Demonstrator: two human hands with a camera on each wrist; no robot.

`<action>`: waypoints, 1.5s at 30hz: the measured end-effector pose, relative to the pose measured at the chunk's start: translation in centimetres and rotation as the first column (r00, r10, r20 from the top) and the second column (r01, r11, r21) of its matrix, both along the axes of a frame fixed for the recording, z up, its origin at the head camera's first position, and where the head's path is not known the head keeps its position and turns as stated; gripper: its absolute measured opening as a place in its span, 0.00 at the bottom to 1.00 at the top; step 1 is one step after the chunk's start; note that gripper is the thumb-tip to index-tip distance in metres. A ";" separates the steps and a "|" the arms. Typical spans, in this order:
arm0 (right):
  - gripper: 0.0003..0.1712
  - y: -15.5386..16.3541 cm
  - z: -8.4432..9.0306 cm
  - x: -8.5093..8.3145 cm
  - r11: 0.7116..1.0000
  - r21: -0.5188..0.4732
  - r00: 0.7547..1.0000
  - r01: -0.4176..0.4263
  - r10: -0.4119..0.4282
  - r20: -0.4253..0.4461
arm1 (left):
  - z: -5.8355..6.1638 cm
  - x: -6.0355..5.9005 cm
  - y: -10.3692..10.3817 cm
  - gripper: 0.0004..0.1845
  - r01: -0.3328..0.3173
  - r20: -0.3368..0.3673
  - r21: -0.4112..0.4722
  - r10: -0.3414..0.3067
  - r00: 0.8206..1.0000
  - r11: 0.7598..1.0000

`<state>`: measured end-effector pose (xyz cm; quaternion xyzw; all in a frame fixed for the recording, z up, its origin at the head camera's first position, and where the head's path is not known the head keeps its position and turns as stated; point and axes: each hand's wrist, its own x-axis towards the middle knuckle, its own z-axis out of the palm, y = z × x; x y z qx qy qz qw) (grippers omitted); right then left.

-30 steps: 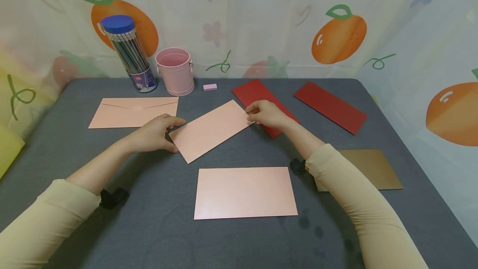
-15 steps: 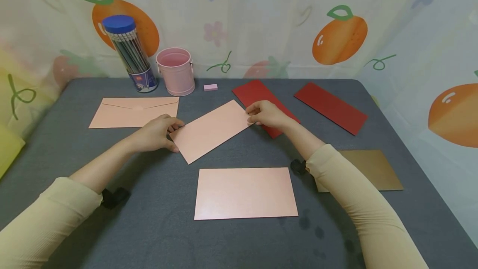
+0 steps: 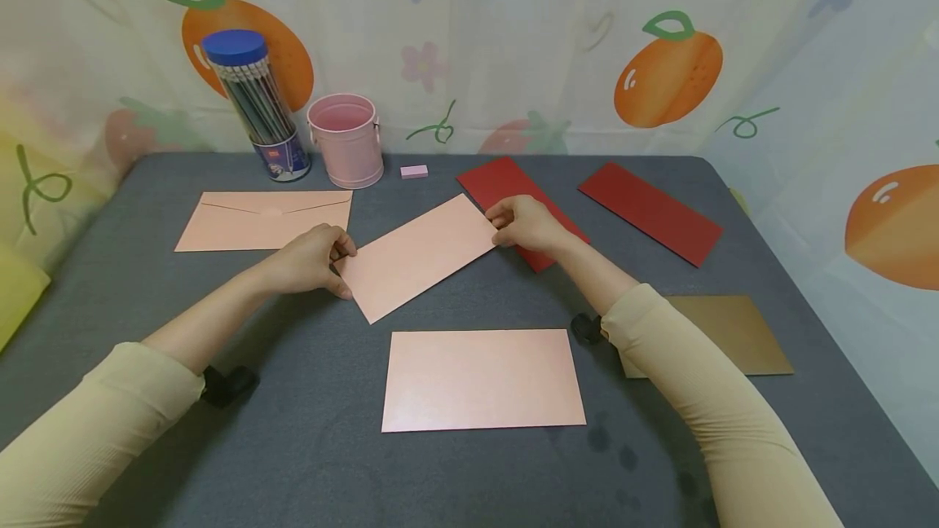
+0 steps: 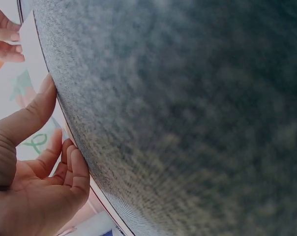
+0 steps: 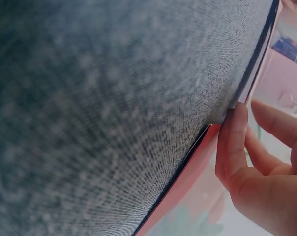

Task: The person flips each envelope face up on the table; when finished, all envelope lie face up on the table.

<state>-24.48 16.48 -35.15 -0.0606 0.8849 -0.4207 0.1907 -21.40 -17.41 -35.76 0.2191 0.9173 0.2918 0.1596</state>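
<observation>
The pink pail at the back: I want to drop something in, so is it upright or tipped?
Upright. The pink pail stands on its base on the table, open mouth up, beside the pencil tube.

Tilted pink envelope held at both short ends

A plain, pale pink envelope (image 3: 416,255) is seen lying slantwise near the middle of the grey table, its right end turned away from the person and its left end nearer. Its smooth, unmarked face is shown upward; no flap is visible. Its left end is pinched by the left hand (image 3: 308,261), with fingers curled at the edge, and its right corner is gripped by the right hand (image 3: 526,224). The right end is laid just over the edge of a red card. In the wrist views only a thin strip of its edge is shown beside the fingers (image 4: 30,115).
</observation>
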 end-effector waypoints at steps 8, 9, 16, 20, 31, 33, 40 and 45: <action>0.27 0.2 0.0 -0.1 0.998 -0.031 0.998 0.051 -0.050 0.031 | 0.1 0.1 0.0 0.35 0.001 0.018 0.025 -0.001 1.000 1.000; 0.27 0.2 0.1 -0.1 0.997 -0.049 0.998 0.057 -0.054 0.045 | 0.1 0.1 -0.1 0.35 0.002 0.021 0.027 -0.002 1.000 1.000; 0.28 0.8 0.5 -0.1 0.990 -0.124 0.983 0.072 -0.049 0.176 | -0.1 -0.4 -0.7 0.28 -0.052 0.084 0.025 0.050 0.995 0.998; 0.29 1.4 0.7 -0.3 0.982 -0.159 0.973 0.102 -0.065 0.222 | 0.1 -0.5 -1.2 0.25 -0.134 0.185 0.115 0.111 0.976 0.984; 0.21 2.3 1.9 -0.4 0.917 -0.332 0.957 0.223 -0.141 0.253 | 1.1 -0.5 -1.2 0.09 -0.415 0.429 0.543 0.184 0.884 0.730; 0.22 2.4 2.0 -0.3 0.914 -0.340 0.958 0.222 -0.139 0.250 | 1.2 -0.4 -1.2 0.07 -0.434 0.459 0.575 0.166 0.873 0.693; 0.18 2.5 2.1 -0.2 0.862 -0.427 0.950 0.272 -0.170 0.262 | 1.5 -0.3 -1.1 0.05 -0.465 0.507 0.657 0.108 0.855 0.593; 0.09 2.5 2.2 0.0 0.761 -0.574 0.945 0.301 -0.159 0.285 | 1.5 -0.4 -1.0 0.06 -0.452 0.484 0.719 0.085 0.871 0.528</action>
